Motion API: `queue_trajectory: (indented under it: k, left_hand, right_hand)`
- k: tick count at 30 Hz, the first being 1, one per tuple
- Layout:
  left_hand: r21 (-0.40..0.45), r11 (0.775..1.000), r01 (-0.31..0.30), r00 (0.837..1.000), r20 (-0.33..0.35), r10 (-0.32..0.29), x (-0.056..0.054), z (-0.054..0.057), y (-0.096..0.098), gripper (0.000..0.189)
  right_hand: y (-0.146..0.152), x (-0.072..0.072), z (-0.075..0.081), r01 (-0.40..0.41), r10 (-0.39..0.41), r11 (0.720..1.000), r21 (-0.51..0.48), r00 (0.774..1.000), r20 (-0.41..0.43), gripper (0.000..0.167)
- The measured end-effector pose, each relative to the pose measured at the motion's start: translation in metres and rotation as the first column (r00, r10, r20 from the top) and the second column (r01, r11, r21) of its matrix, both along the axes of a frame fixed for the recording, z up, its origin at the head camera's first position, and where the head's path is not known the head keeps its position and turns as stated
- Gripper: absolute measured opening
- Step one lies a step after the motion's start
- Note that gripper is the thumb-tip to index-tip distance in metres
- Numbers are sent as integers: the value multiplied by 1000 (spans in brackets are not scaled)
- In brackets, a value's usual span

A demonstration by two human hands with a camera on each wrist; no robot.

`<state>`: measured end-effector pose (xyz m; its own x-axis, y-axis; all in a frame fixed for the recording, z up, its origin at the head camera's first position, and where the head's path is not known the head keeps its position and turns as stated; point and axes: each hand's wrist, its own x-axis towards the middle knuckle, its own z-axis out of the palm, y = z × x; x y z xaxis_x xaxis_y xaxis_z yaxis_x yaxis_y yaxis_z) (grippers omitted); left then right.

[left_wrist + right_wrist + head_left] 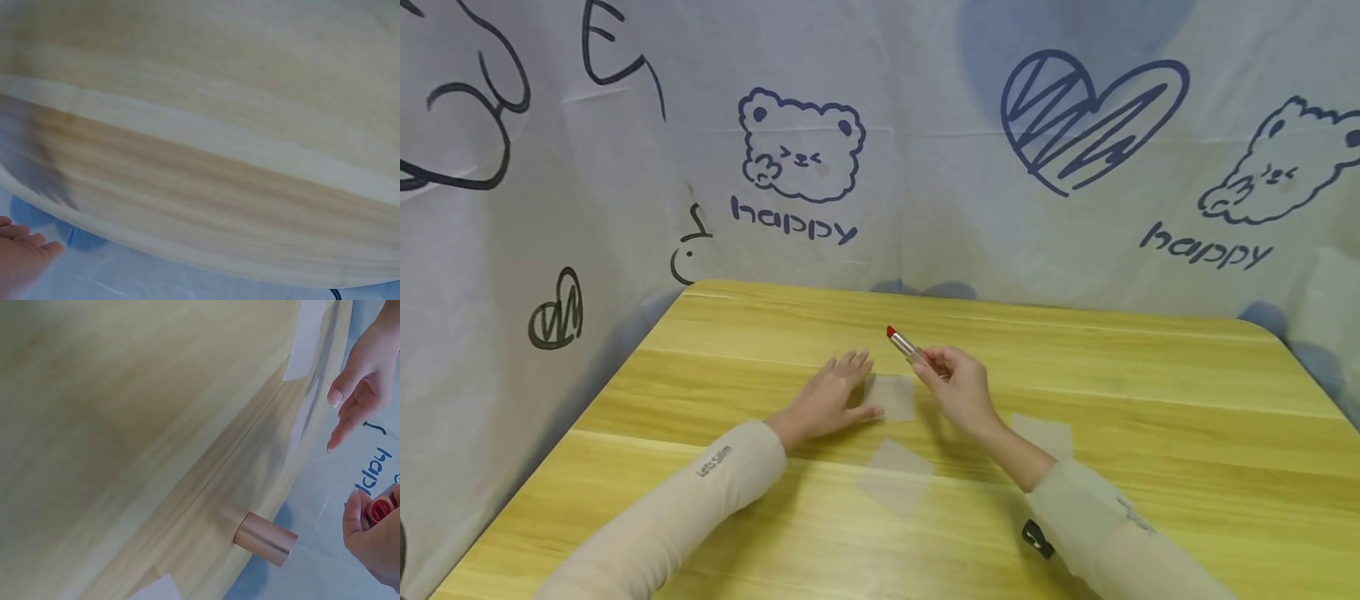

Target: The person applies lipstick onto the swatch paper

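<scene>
My right hand [958,387] holds an uncapped lipstick [906,344] above the table, its red tip pointing up and to the left. In the right wrist view, the round red-labelled base [380,510] of the lipstick shows between the curled fingers. My left hand [829,400] is low over the table with its fingers extended, its thumb at a thin whitish square sheet [895,398]. A copper-coloured cylinder [265,539] stands on the table in the right wrist view; the right arm hides it in the head view.
A second translucent square [895,477] lies nearer on the wood-grain table [737,333], and a third [1047,433] is partly behind the right forearm. Beside the right sleeve is a small black object [1037,538]. White cloth with drawings [925,167] hangs behind the table.
</scene>
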<state>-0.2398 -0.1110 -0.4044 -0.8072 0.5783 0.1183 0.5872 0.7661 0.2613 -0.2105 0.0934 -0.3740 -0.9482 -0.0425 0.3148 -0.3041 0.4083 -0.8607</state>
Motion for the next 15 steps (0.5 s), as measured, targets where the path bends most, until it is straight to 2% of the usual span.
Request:
queue_trajectory:
  k: [10, 15]
  left_hand:
    - [-5, 1000, 2, 999, 46, -1, -3, -9, -1, 75]
    - [-34, 999, -5, 995, 95, 9, -3, -11, -1, 75]
  right_hand:
    - [-4, -8, 0, -42, 46, 997, 61, 997, -59, 16]
    - [-4, -11, -5, -47, 68, 986, 162, 990, -126, 17]
